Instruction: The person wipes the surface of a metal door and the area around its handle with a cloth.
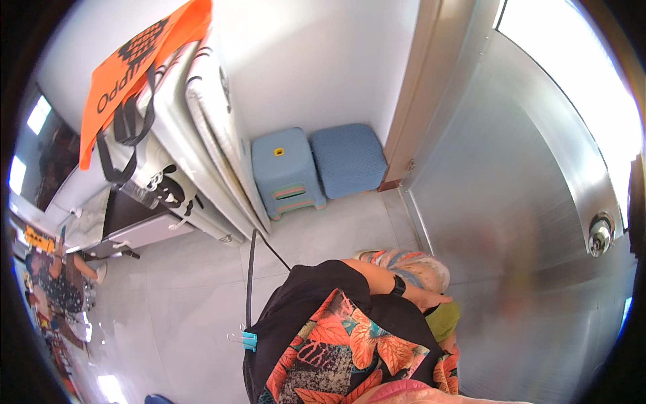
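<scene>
My left hand (433,300), with a black band on the wrist, reaches across the front of my body. Its fingers are closed at the upper edge of a green cloth-like item (444,322). A strip of skin from my right arm (448,344) shows just under that item, above a floral sleeve. The right hand itself is hidden, so its grip cannot be seen. Multicoloured striped fabric (421,270) lies below the left forearm. I wear a black top with a floral front (353,343). A blue binder clip (249,340) holds a black cable at my shoulder.
A metal door (504,166) with a round knob (600,237) stands close on the right. Ahead, a blue plastic stool (282,151) and a blue cushioned seat (349,160) are against the wall. Folded white panels (186,131) lean left, under an orange bag (136,76). A person (58,283) sits far left.
</scene>
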`<control>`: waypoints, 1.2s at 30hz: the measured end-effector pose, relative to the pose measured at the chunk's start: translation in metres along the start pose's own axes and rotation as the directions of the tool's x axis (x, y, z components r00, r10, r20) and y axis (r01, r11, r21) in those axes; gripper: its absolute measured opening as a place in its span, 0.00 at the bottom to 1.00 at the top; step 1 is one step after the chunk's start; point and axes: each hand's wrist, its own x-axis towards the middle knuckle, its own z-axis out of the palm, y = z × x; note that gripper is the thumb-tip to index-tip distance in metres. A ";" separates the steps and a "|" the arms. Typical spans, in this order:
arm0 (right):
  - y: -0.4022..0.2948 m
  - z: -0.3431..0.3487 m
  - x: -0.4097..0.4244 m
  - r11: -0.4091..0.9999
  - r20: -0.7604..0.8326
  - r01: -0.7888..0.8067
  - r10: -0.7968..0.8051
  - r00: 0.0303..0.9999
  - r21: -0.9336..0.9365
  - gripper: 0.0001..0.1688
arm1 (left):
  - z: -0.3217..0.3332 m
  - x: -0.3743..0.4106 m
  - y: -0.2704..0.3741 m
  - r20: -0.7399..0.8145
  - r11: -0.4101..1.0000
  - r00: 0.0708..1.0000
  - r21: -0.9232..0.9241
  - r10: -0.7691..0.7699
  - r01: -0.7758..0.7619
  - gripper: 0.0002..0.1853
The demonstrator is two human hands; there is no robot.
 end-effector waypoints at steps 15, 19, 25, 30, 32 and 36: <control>-0.009 0.098 -0.030 0.947 0.541 -0.308 0.215 0.813 0.087 0.56 | -0.029 -0.071 -0.034 -0.417 0.982 0.909 0.181 0.020 0.061 0.40; -0.008 0.108 -0.046 0.960 0.528 -0.277 0.208 0.823 0.053 0.53 | -0.029 -0.083 -0.041 -0.421 0.982 0.906 0.186 0.040 0.043 0.38; 0.013 0.126 -0.078 0.977 0.451 -0.187 0.121 0.884 0.105 0.47 | -0.032 -0.097 -0.059 -0.397 0.982 0.917 0.187 0.042 0.036 0.37; 0.034 0.149 -0.116 0.979 0.491 -0.163 0.081 0.868 0.127 0.40 | -0.035 -0.133 -0.077 -0.348 0.982 0.937 0.182 0.019 0.047 0.35; 0.048 0.156 -0.130 0.979 0.459 -0.148 0.070 0.886 0.137 0.38 | -0.037 -0.149 -0.085 -0.318 0.984 0.948 0.172 0.010 0.047 0.35; 0.072 0.177 -0.162 0.975 0.408 -0.134 0.051 0.911 0.177 0.34 | -0.045 -0.181 -0.100 -0.236 0.990 0.972 0.135 0.000 0.033 0.33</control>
